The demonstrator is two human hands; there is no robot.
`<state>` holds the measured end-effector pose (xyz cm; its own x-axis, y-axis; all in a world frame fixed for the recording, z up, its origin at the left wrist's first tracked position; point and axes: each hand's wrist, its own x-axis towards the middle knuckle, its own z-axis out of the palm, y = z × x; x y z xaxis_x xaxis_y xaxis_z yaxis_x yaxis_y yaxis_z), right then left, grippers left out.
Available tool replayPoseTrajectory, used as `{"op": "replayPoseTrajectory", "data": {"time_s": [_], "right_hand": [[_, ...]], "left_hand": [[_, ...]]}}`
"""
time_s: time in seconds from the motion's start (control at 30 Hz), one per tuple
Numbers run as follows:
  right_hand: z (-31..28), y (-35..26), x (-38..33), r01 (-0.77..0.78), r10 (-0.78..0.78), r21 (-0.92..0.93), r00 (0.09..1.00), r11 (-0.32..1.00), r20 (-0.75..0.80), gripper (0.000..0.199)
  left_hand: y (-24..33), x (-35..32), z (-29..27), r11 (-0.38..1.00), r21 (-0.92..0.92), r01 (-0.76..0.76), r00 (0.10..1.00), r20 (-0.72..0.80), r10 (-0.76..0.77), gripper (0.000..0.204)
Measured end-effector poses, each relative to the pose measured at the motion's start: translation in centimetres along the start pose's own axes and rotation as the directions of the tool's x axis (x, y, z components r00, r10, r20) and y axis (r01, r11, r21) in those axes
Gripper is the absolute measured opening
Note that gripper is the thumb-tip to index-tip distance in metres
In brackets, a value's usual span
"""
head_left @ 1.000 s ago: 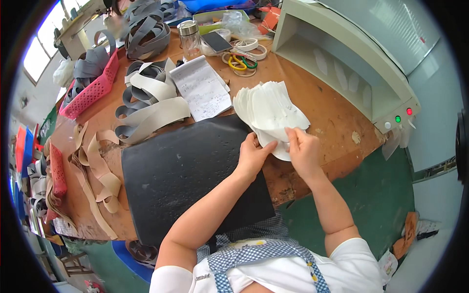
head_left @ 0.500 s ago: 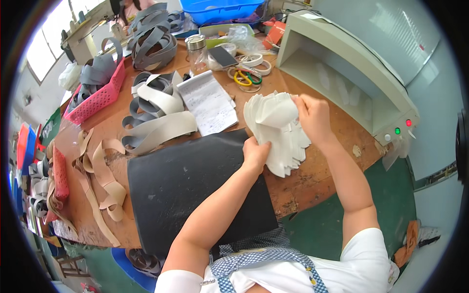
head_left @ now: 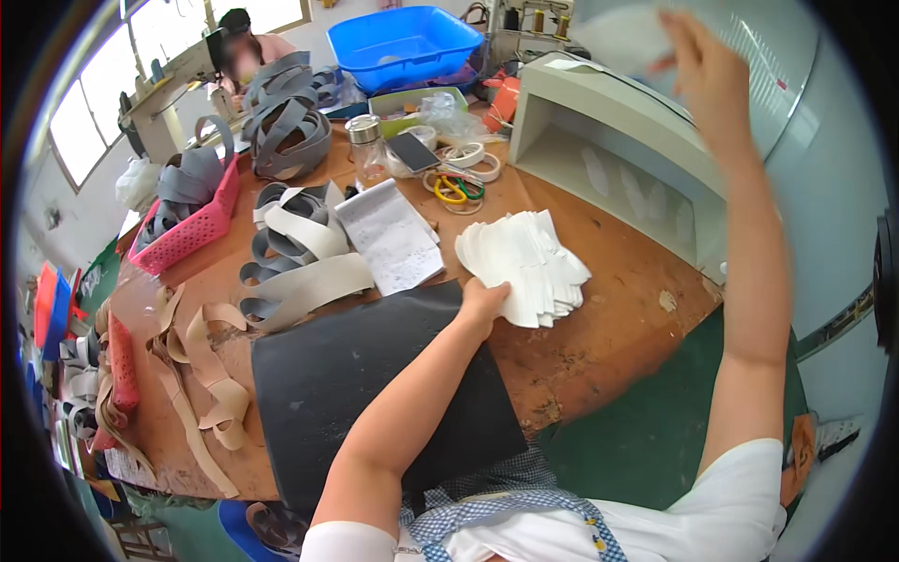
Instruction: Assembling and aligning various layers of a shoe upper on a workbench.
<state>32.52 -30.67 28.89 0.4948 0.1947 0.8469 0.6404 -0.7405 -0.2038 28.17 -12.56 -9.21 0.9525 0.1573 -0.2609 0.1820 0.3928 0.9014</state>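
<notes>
The wooden desk (head_left: 599, 309) carries everything, and places here are told from the black mat (head_left: 375, 384) that lies on its near edge in front of the person. Beyond the mat, at the desk's far right, stands a pale box-shaped machine (head_left: 618, 140) with an open front. Further off behind the mat sits a blue plastic tub (head_left: 403, 42). To the far left of the mat a pink basket (head_left: 192, 225) holds grey straps, and a coil of grey bands (head_left: 286, 140) rests behind it. Just left of the mat lie loops of grey and cream strap (head_left: 300, 272) and tan strips (head_left: 201, 375). Touching the mat's far edge is a sheet of white paper (head_left: 393, 239). Just right of the mat's far corner a fanned stack of white cut pieces (head_left: 524, 267) lies low over the desk; the left hand (head_left: 482, 304) grips its near edge, fingers closed on it. The right hand (head_left: 702, 66) is raised high above the machine, well away from the mat, pinching a single white piece (head_left: 623, 33) that is blurred. Beyond the paper stand a glass jar (head_left: 367, 150), a dark phone (head_left: 414, 150) and some coloured rings (head_left: 454, 187).
</notes>
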Motion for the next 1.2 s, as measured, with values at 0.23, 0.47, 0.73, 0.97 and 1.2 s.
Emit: {"op": "replayPoseTrajectory", "data": {"time_s": [0.23,0.47,0.73,0.97,1.2], "right_hand": [[5.6,-4.3,-28.2,0.273,-0.323,0.191,0.888,0.943,0.326,0.022],[5.8,-12.7,-37.5,0.014,-0.184,0.425,0.914,0.905,0.362,0.029],[7.8,-12.2,-34.0,-0.554,0.216,0.404,0.744,0.728,0.632,0.031],[10.9,-11.6,-35.3,-0.863,0.337,0.503,0.489,0.05,0.804,0.02],[10.2,-12.8,-33.4,-0.329,0.127,0.417,0.887,0.847,0.444,0.033]], "left_hand": [[5.3,-7.2,-1.5,0.963,0.267,-0.034,0.999,-0.021,0.041,0.056],[3.8,-18.4,-9.8,0.987,0.025,0.162,0.986,0.041,-0.162,0.029],[3.3,-21.7,-9.5,0.998,0.052,-0.036,0.997,-0.067,0.039,0.016],[5.3,-22.1,-7.7,0.989,0.127,-0.08,0.997,-0.009,0.082,0.025],[7.1,-20.8,-9.4,0.956,0.246,-0.161,0.978,-0.093,0.189,0.017]]}}
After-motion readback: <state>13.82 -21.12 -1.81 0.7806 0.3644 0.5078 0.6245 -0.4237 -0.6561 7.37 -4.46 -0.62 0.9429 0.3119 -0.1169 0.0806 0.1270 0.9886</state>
